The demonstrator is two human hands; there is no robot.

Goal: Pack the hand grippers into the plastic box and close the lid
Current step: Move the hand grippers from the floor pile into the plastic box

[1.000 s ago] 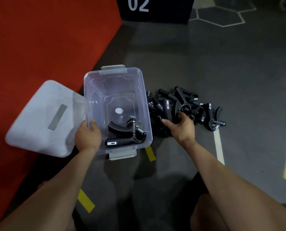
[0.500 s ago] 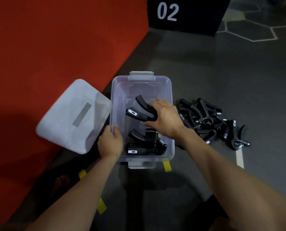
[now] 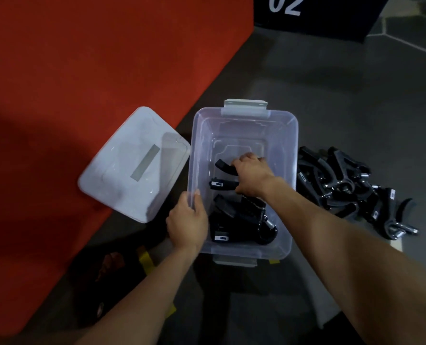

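Note:
A clear plastic box [image 3: 246,120] stands open on the grey floor. My left hand [image 3: 187,224] grips its near left rim. My right hand [image 3: 250,176] is down inside the box and holds a black hand gripper [image 3: 223,174] by its spring end, handles pointing left. Another black hand gripper [image 3: 241,224] lies on the box bottom at the near end. A pile of several more hand grippers [image 3: 351,188] lies on the floor right of the box. The white lid [image 3: 132,165] lies flat to the left, apart from the box.
A red mat [image 3: 82,70] covers the floor on the left, under part of the lid. A black block marked 02 [image 3: 314,13] stands at the back. Yellow tape marks [image 3: 146,261] and a white line [image 3: 396,244] are on the floor.
My right hand took a hand gripper from the pile, carried it over the box, and has now lowered it deeper inside. My left hand stayed on the rim.

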